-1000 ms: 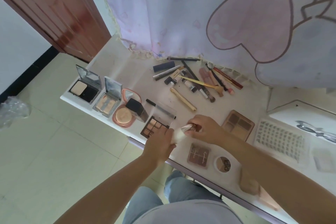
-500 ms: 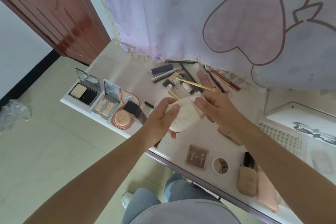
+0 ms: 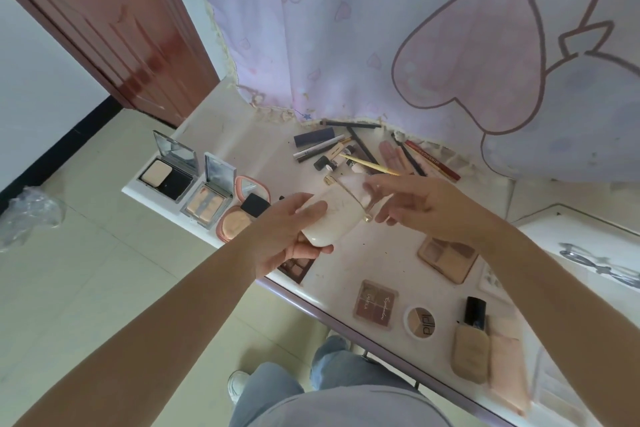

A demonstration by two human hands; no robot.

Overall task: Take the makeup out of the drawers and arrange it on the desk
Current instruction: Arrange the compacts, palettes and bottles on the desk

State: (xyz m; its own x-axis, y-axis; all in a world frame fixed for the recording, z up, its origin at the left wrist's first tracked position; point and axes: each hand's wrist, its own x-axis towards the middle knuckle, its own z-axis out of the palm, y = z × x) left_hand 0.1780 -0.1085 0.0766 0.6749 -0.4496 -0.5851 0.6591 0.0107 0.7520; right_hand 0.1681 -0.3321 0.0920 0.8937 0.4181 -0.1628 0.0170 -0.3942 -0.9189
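Holding a white compact above the worktop

Gripping the white compact (image 3: 332,218) from below, my left hand (image 3: 287,236) curls round its base. My right hand (image 3: 415,208) lifts its gold-rimmed lid, fingers loosely spread. Beneath them lies the worktop (image 3: 363,256); beyond my fingers, pencils (image 3: 349,149).

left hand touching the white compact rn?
Touching. The head view shows the left hand gripping the white compact above the desk, thumb over its top face and fingers beneath its near end.
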